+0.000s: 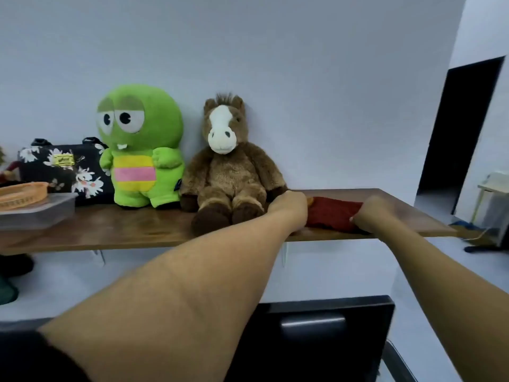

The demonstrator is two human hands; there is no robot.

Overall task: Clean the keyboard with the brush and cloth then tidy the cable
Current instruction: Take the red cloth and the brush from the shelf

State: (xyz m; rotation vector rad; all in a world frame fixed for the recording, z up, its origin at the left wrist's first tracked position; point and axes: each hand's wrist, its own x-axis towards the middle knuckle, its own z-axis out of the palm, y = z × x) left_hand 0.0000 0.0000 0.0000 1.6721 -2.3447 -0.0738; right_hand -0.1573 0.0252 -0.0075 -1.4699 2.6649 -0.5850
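Both arms reach up to a wooden shelf on the wall, and the two hands meet at a red cloth lying on the right part of the shelf, just right of a brown plush horse. The right hand is at the cloth's near right edge, and its grip looks closed on the fabric, thumb on top, though that hand is blurred. The left hand sits at the cloth's left end, touching the horse's paw. Only its back shows, so I cannot tell whether its grip is wide or closed on anything. A small orange bit shows between that hand and the cloth; what it is cannot be made out.

The step in hand seems to be fetching the cloth, so the cleaning itself looks not yet begun. No keyboard, brush or cable is in view. The next move calls for lifting the cloth clear of the shelf without dragging the horse off the near edge, then bringing it down to wherever the keyboard lies.

Left of the horse stands a green plush figure, and further left a dark floral bag. The bag bears a yellow label with script too small to read. A dark tag on the green figure's side is also illegible. No other writing can be read.
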